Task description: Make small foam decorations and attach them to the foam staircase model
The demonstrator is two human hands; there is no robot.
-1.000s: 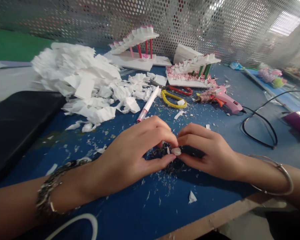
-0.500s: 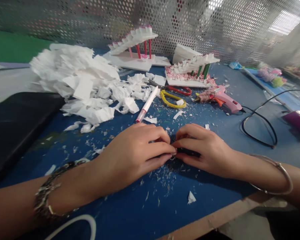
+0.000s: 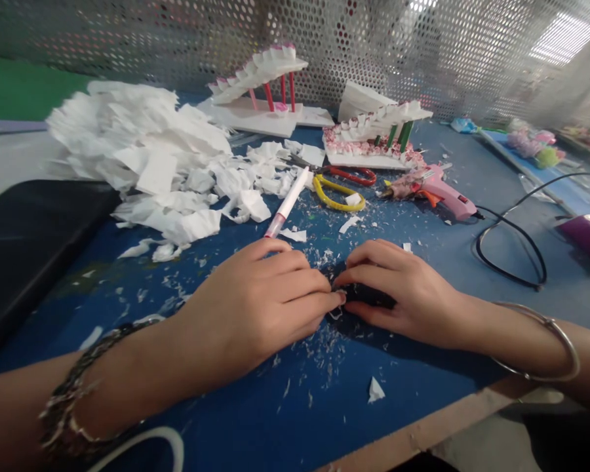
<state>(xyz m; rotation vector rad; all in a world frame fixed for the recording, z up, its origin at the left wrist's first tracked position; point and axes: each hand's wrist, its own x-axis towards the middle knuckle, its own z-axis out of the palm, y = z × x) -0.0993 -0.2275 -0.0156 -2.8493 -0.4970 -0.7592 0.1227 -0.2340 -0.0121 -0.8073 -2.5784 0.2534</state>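
Observation:
My left hand (image 3: 270,305) and my right hand (image 3: 408,292) meet at the fingertips just above the blue table. Both are closed in a pinch. A thin white curl (image 3: 336,313) shows just under the fingertips; whether it is held or lies on the table I cannot tell, and whatever the fingers grip is too small to make out. Beyond my left hand lies a white marker with a pinkish-red end (image 3: 288,202). Small white shreds (image 3: 324,354) are scattered under and around both hands.
Crumpled white paper (image 3: 142,144) is heaped at the left, near a black flat object (image 3: 39,242). Yellow- and red-handled scissors (image 3: 337,206) and a pink glue gun (image 3: 447,195) with a black cord lie ahead. Two white stair models, one with red posts (image 3: 258,75), one with green posts (image 3: 378,147), stand behind.
My left hand has rolled slightly, its fingers lying closer together and its wrist shifted left. The right fingertips have moved a little left. The view has shifted slightly.

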